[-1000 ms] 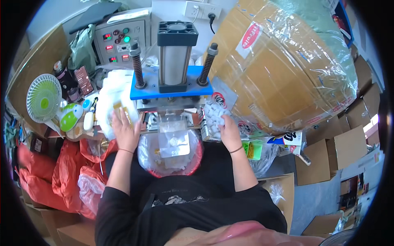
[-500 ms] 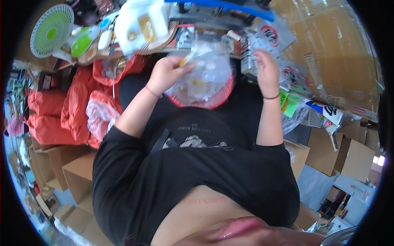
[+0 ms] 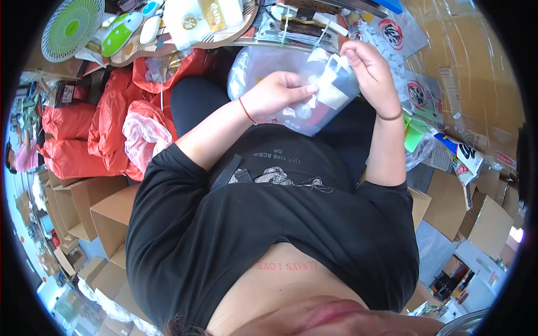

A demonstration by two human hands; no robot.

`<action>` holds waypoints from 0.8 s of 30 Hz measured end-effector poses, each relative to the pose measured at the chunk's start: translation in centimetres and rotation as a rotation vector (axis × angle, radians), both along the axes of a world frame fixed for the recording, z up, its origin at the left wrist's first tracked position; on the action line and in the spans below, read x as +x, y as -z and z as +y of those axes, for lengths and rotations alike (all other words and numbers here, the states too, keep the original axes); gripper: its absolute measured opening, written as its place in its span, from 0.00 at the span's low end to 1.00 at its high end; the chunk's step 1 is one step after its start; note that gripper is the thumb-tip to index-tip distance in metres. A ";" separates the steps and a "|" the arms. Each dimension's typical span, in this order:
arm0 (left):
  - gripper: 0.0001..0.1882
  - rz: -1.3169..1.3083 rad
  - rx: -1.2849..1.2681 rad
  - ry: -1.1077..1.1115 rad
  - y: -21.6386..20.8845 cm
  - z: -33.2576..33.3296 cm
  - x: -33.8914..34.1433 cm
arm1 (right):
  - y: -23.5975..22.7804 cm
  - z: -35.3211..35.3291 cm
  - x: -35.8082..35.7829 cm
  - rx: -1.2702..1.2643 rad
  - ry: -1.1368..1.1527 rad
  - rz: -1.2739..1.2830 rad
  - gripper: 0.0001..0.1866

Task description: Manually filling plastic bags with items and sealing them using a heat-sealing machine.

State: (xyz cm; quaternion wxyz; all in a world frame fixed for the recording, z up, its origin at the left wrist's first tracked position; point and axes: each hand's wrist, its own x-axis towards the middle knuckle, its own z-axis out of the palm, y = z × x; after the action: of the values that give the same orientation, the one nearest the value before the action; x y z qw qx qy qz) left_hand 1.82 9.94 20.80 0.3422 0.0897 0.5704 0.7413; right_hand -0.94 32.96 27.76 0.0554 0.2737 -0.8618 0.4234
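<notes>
Workbench edge (image 3: 252,42), one fan (image 3: 72,28), two hands (image 3: 274,95) (image 3: 372,75) gripping one clear pouch (image 3: 336,94)

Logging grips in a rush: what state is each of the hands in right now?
Left hand: closed, holding the clear plastic bag between thumb and fingers.
Right hand: closed, pinching the same bag near its upper edge.

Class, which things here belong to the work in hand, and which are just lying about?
Work in hand:
clear pouch, gripped by right hand, left hand against it
printed white pouches, probably

Apparently lying about:
white fan
red bags
cardboard boxes
</notes>
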 end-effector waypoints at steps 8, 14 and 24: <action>0.14 -0.261 0.202 0.086 0.0 0.7 -1.2 | 0.0 5.8 0.2 0.520 0.188 0.048 0.19; 0.14 -0.182 0.152 -0.103 0.6 -1.1 -7.6 | 2.7 8.2 0.2 0.727 0.107 -0.055 0.20; 0.30 1.045 -0.923 -0.641 1.5 -8.4 -9.3 | 5.7 10.5 0.0 0.081 0.323 -0.134 0.13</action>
State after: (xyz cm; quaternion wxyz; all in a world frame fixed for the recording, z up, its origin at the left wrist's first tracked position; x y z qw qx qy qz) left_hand -7.53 1.57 19.33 -0.2011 0.1066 0.9079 0.3521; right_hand -0.95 43.44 22.01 0.0538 0.1050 -0.9128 0.3911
